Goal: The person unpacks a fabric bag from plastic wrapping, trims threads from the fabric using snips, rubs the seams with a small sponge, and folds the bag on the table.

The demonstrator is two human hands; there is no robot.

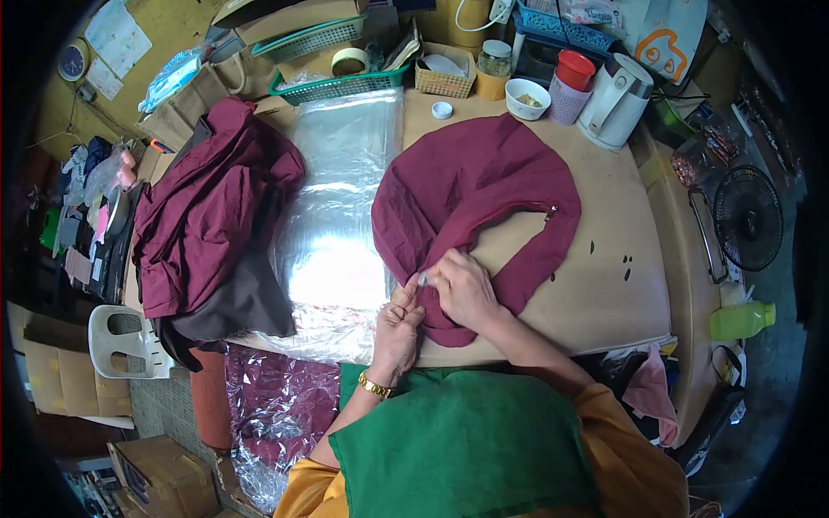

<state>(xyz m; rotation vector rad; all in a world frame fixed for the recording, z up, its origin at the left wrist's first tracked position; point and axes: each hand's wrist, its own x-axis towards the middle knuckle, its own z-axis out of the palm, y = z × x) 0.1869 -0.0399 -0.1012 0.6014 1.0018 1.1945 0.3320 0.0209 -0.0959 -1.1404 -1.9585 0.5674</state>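
A maroon zippered cloth piece lies in a curve on the table, a zipper pull showing at its inner edge. At its lower left, my left hand pinches the fabric between closed fingers. Close beside it, my right hand is also closed, its fingertips around a small pale grey object too small to name. That object touches or nearly touches the cloth near my left fingertips. Most of what the right fingers hold is hidden.
Clear plastic sheets lie left of the cloth, beside a heap of maroon and dark grey garments. Along the back stand a green basket, a white bowl and an electric kettle. A black fan is at right.
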